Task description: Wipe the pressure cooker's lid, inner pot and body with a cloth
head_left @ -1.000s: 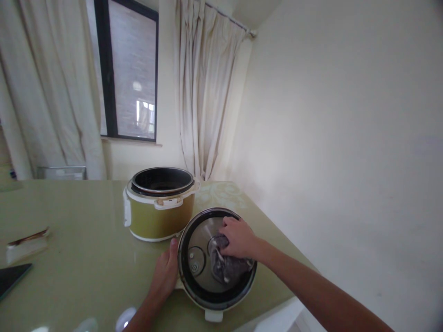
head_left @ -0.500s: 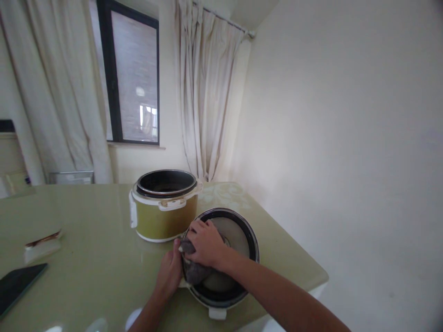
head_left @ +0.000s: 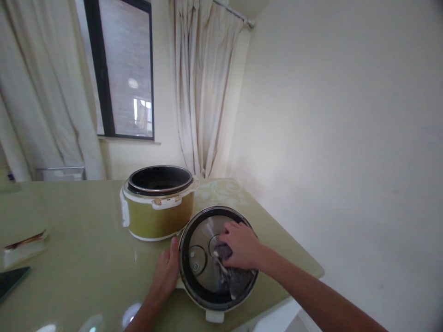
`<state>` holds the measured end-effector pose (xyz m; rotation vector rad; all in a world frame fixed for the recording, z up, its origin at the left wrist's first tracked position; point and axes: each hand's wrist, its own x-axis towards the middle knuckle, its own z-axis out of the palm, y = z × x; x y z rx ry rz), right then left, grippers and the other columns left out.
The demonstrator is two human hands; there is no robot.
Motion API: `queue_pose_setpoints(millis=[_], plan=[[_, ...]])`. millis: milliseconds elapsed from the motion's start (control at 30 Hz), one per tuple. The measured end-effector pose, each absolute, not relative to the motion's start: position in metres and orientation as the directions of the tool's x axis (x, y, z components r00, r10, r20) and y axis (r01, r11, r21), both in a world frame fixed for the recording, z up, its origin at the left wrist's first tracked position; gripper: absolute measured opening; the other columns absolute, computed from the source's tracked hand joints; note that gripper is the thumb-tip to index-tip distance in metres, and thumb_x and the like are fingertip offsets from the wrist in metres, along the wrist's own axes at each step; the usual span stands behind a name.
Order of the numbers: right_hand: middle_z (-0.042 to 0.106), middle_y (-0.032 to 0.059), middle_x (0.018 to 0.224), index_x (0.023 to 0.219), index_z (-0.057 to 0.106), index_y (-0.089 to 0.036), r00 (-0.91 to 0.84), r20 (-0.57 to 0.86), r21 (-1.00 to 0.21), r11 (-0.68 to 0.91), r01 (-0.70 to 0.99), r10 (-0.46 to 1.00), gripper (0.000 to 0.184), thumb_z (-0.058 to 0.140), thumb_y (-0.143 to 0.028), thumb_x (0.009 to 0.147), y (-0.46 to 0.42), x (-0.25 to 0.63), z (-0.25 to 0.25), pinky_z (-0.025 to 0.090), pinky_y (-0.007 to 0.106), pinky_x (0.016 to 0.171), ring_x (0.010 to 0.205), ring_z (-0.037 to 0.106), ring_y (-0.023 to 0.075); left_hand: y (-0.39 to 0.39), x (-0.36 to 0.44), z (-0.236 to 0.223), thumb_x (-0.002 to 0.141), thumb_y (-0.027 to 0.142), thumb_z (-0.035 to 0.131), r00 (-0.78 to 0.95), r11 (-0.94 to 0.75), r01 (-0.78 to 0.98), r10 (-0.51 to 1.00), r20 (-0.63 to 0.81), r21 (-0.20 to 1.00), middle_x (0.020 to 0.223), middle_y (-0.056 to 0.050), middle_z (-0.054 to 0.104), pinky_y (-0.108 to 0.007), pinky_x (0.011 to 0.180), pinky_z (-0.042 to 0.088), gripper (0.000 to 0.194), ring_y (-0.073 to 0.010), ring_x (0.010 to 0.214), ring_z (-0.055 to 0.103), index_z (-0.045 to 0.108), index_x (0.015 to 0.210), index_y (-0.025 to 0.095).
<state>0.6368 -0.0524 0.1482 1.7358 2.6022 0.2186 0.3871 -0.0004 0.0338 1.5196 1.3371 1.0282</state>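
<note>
A round cooker lid lies inside-up on the table, its metal inner plate and dark sealing ring showing. My right hand is closed around a crumpled grey cloth and presses it on the right side of the plate. At the lid's left rim, my left hand grips the edge, thumb up along the side; its other fingers are partly hidden. Just behind the lid stands the green and white electric cooker, lidless, with a dark inner pot in it.
The glossy pale green table ends at a right edge near the white wall. On the left lie a dark flat object and a whitish packet with a brown top. Curtains and a window are behind.
My right hand has moved the cloth from the lid's left side across to its right side, uncovering the small valve fittings. My left hand stays at the rim. The view has shifted slightly right.
</note>
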Motion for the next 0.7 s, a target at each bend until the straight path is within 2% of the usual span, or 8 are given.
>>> queue_pose_setpoints(millis=[67,133,233,333,433,533,700], plan=[[0.068,0.0083,0.11,0.105,0.078,-0.024,-0.515,-0.013,0.084,0.515,0.853,0.857,0.05,0.086,-0.06,0.07,-0.064,0.63,0.141,0.052,0.043,0.091,0.106,0.064,0.0305,-0.001,0.388,0.034,0.096,0.083,0.019,0.113,-0.063,0.3,0.993,0.031,0.952,0.064,-0.008,0.071,-0.035,0.072,0.053,0.081,-0.0266,0.07,0.068,0.061,0.057,0.025],[0.068,0.0063,0.11,0.104,0.077,-0.024,-0.603,-0.029,0.03,0.603,0.797,0.797,0.049,0.084,-0.06,0.072,-0.065,0.616,0.133,0.051,0.039,0.089,0.102,0.065,0.0273,0.0,0.388,0.034,0.096,0.083,0.018,0.121,-0.036,0.317,0.993,-0.002,0.948,0.063,-0.008,0.07,-0.036,0.074,0.054,0.081,-0.0275,0.073,0.069,0.06,0.058,0.025],[0.069,0.0046,0.109,0.104,0.075,-0.022,-0.629,0.06,-0.024,0.631,0.776,0.775,0.049,0.079,-0.063,0.077,-0.052,0.587,0.118,0.051,0.035,0.084,0.094,0.066,0.0229,0.002,0.386,0.033,0.096,0.081,0.017,0.119,-0.005,0.345,0.992,-0.038,0.939,0.061,-0.009,0.068,-0.038,0.078,0.057,0.08,-0.0285,0.074,0.069,0.061,0.06,0.025],[0.07,0.0059,0.108,0.101,0.074,-0.02,-0.64,0.172,0.006,0.649,0.761,0.749,0.05,0.077,-0.065,0.078,-0.027,0.561,0.108,0.05,0.036,0.084,0.097,0.065,0.0243,0.005,0.384,0.029,0.095,0.083,0.017,0.131,-0.042,0.311,0.991,0.001,0.95,0.066,-0.01,0.072,-0.04,0.081,0.058,0.082,-0.0295,0.076,0.071,0.066,0.067,0.023],[0.07,0.0082,0.109,0.102,0.072,-0.018,-0.583,0.274,0.052,0.594,0.803,0.765,0.046,0.074,-0.06,0.085,0.0,0.549,0.113,0.049,0.038,0.088,0.102,0.064,0.0258,0.007,0.383,0.028,0.093,0.084,0.021,0.157,-0.091,0.25,0.986,0.052,0.964,0.075,-0.011,0.077,-0.04,0.082,0.059,0.083,-0.0312,0.083,0.073,0.072,0.076,0.021],[0.069,0.0115,0.114,0.108,0.07,-0.015,-0.484,0.359,0.117,0.476,0.871,0.798,0.042,0.071,-0.054,0.091,0.019,0.558,0.129,0.048,0.041,0.094,0.11,0.061,0.0282,0.006,0.383,0.029,0.095,0.081,0.026,0.143,-0.082,0.275,0.989,0.043,0.958,0.079,-0.012,0.079,-0.039,0.083,0.057,0.08,-0.0313,0.085,0.074,0.075,0.079,0.02],[0.066,0.0145,0.121,0.113,0.071,-0.015,-0.363,0.373,0.204,0.306,0.93,0.854,0.043,0.076,-0.051,0.09,0.017,0.605,0.152,0.046,0.046,0.099,0.116,0.058,0.032,0.001,0.385,0.032,0.097,0.079,0.022,0.158,-0.069,0.299,0.987,0.022,0.952,0.068,-0.008,0.073,-0.036,0.074,0.054,0.079,-0.027,0.074,0.069,0.068,0.067,0.023]])
